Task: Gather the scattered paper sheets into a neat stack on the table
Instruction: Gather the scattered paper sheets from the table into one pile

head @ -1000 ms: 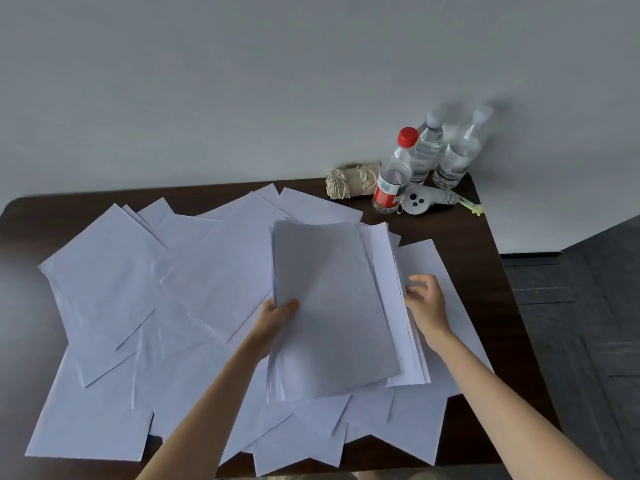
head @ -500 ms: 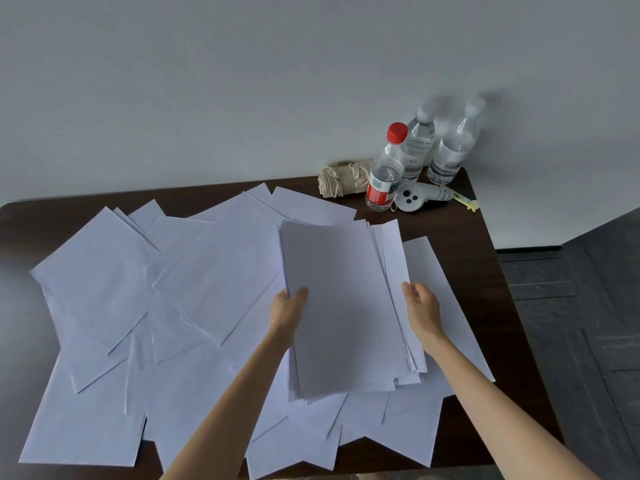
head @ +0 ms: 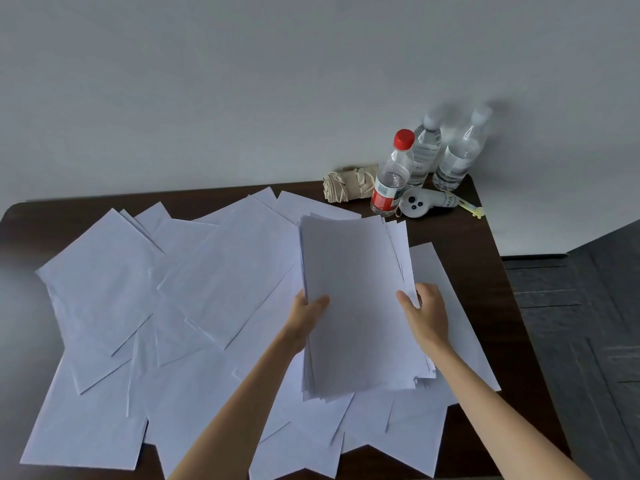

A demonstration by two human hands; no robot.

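the person is holding a bundle of sheets (head: 356, 271) between both hands, lifted a little above the loose paper. the left hand (head: 306, 311) is gripping the bundle's left edge, thumb lying on the top sheet and fingers hidden underneath. the right hand (head: 427, 315) is pinching the right edge the same way, thumb on top. taking the bundle by both long edges is probably meant to square it, since its right and lower edges are fanning out rather than lining up. the bundle is sitting over the right half of the table, above other sheets.

the scattered sheets (head: 214, 289) are lying across most of the dark wooden table (head: 479, 271), overlapping at many angles, and some appear to be hanging past the near edge. judging by how many are loose, the gathering is only partly done.

in the far right corner, out of the paper's way, a red-capped bottle (head: 393, 178) is standing just in front of two clear bottles (head: 457, 157). a rolled beige cloth (head: 341, 187) is lying to its left and a white handheld gadget (head: 424, 202) to its right, with a small yellow item (head: 473, 210) beside that. a plain pale wall (head: 242, 81) is rising behind the table, and a dark floor (head: 588, 323) is showing on the right.
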